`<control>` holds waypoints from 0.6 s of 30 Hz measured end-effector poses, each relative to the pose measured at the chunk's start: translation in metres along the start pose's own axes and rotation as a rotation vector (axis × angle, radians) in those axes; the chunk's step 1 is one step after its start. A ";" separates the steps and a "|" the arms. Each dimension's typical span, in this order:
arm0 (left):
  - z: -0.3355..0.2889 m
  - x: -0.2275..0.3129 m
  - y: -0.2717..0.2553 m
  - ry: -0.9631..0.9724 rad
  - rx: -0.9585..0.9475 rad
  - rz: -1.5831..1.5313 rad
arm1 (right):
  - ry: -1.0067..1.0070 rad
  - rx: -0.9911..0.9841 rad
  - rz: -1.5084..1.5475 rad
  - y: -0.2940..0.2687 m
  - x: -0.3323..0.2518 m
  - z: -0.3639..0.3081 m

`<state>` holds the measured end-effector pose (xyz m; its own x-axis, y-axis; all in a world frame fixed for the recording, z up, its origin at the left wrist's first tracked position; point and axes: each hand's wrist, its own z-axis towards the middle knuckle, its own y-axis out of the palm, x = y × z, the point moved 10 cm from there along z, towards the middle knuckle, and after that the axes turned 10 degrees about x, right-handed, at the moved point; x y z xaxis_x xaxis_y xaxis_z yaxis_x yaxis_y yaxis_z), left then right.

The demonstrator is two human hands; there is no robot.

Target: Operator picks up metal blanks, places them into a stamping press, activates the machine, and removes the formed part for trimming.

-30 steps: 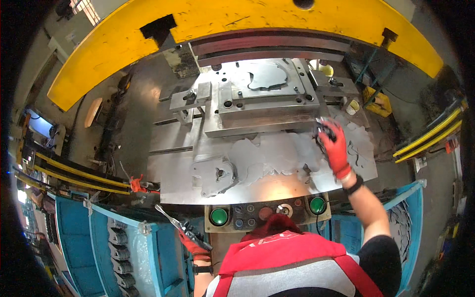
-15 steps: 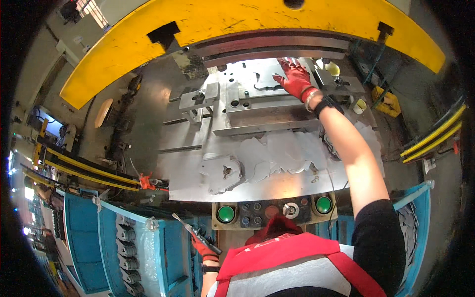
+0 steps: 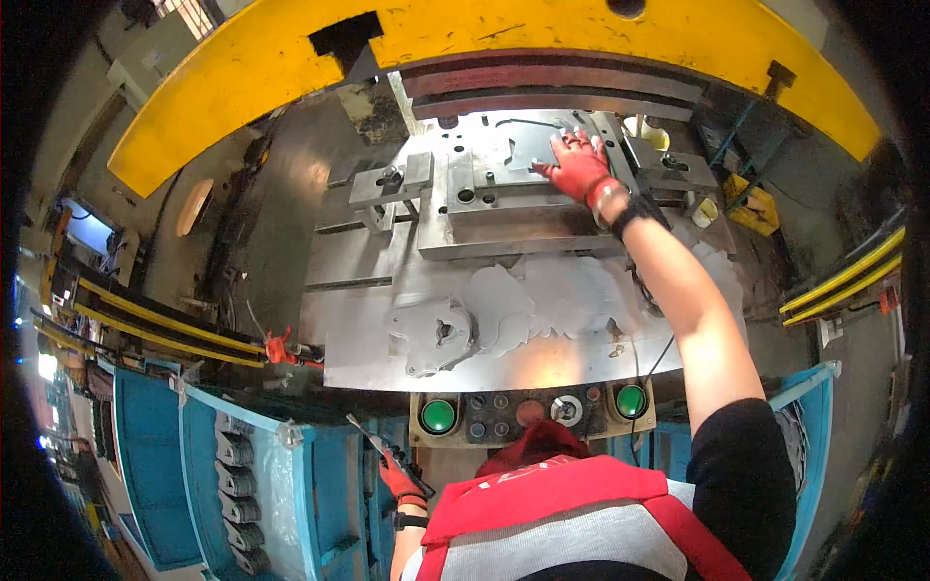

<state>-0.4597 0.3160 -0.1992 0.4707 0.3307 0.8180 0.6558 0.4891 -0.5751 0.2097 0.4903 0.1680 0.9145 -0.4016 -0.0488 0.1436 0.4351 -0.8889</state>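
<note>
- This is a factory workshop, seemingly for pressing sheet metal.
- A heavy yellow press beam (image 3: 542, 21) spans the space above a steel die block (image 3: 504, 232).
- Flat, cut metal pieces (image 3: 572, 290) lie on the steel counter (image 3: 358, 360).
- A control panel (image 3: 489, 416) carries big green buttons (image 3: 438, 415) and smaller knobs.
- Blue racks (image 3: 150, 455) hold stacked metal parts (image 3: 240, 481).
- Yellow guard bars (image 3: 174, 337) flank the machine.

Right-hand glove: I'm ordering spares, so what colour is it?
The glove is mostly red; it shows best in the head view.
</note>
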 end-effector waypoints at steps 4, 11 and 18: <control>-0.020 0.070 0.018 -0.214 -0.204 -0.005 | -0.090 0.343 0.436 -0.075 0.005 -0.111; -0.045 0.079 0.078 -0.211 -0.506 0.004 | 0.882 0.168 0.605 -0.003 0.168 -0.426; -0.004 -0.002 0.116 -0.029 -0.573 0.115 | 0.928 -0.190 0.434 0.090 0.145 -0.513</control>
<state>-0.3819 0.3690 -0.2675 0.5466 0.3814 0.7455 0.8200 -0.0632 -0.5688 0.1612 0.0576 -0.1531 0.2111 -0.7381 -0.6408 -0.2633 0.5884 -0.7645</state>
